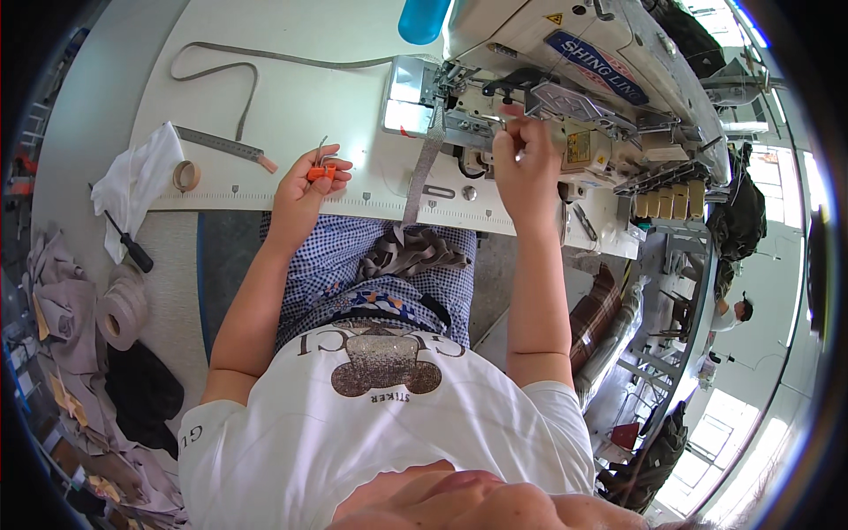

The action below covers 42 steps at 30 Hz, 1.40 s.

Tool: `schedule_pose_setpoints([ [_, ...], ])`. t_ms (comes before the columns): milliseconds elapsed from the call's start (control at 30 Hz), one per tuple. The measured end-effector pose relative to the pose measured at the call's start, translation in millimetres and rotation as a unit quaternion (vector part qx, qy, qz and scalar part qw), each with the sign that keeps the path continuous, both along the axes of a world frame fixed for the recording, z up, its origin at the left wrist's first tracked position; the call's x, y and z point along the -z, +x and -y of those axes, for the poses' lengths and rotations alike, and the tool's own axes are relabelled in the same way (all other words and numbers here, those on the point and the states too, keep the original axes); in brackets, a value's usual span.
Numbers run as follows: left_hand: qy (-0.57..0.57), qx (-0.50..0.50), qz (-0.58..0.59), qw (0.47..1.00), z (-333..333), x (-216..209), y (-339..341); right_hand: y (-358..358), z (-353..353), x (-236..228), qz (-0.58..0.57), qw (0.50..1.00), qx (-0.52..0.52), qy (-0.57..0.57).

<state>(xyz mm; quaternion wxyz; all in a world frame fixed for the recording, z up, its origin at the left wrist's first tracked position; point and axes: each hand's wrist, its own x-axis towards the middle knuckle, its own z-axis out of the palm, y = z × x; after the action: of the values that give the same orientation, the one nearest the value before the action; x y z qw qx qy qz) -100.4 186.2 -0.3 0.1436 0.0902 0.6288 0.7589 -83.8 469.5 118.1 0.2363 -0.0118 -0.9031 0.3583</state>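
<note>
At a white sewing counter (291, 97) in a bright workshop

The left hand (305, 190) has its fingers clamped on orange-handled snips (321, 168); the right hand (523, 163) has its fingers pinched together at the sewing machine (565, 79) head. Between them a grey strap (424, 168) hangs off the counter edge. Beyond the left fingers lie a steel ruler (216, 143), tape roll (185, 175) and white cloth (137, 181).

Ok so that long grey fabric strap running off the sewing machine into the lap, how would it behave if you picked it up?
The long grey fabric strap would probably be floppy: it hangs limp over the white table edge and lies folded in a loose heap on the lap. It looks thin and flat, so likely light. One end seems fed under the sewing machine, so pulling might meet resistance.
</note>
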Motion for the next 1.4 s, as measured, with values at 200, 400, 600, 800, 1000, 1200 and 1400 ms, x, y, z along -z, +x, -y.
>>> schedule_pose_setpoints([
  [200,-0.001,0.002,0.005,1.000,0.3,1.7,-0.5,-9.5,6.9,6.5,-0.099,0.985,-0.045,0.135],
  [400,-0.003,0.005,0.002,1.000,0.5,1.5,-0.6,-13.9,7.5,12.6,-0.130,0.969,-0.055,0.202],
  [600,-0.004,0.005,0.004,1.000,0.1,2.2,-0.7,-15.1,6.1,15.3,-0.152,0.959,-0.055,0.233],
  [800,-0.010,-0.003,0.011,1.000,0.3,-2.0,-0.2,-4.8,16.4,12.8,-0.141,0.978,-0.025,0.152],
  [1000,0.129,0.027,0.180,0.975,-5.8,-26.2,24.6,44.6,49.2,15.6,-0.019,0.984,-0.073,-0.160],
  [1200,0.203,0.139,0.203,0.948,-24.4,-65.9,63.2,75.6,66.9,11.6,-0.014,0.888,-0.198,-0.416],
  [1400,0.141,0.202,0.133,0.960,-34.7,-92.0,77.1,86.4,63.4,7.2,-0.058,0.879,-0.186,-0.436],
])
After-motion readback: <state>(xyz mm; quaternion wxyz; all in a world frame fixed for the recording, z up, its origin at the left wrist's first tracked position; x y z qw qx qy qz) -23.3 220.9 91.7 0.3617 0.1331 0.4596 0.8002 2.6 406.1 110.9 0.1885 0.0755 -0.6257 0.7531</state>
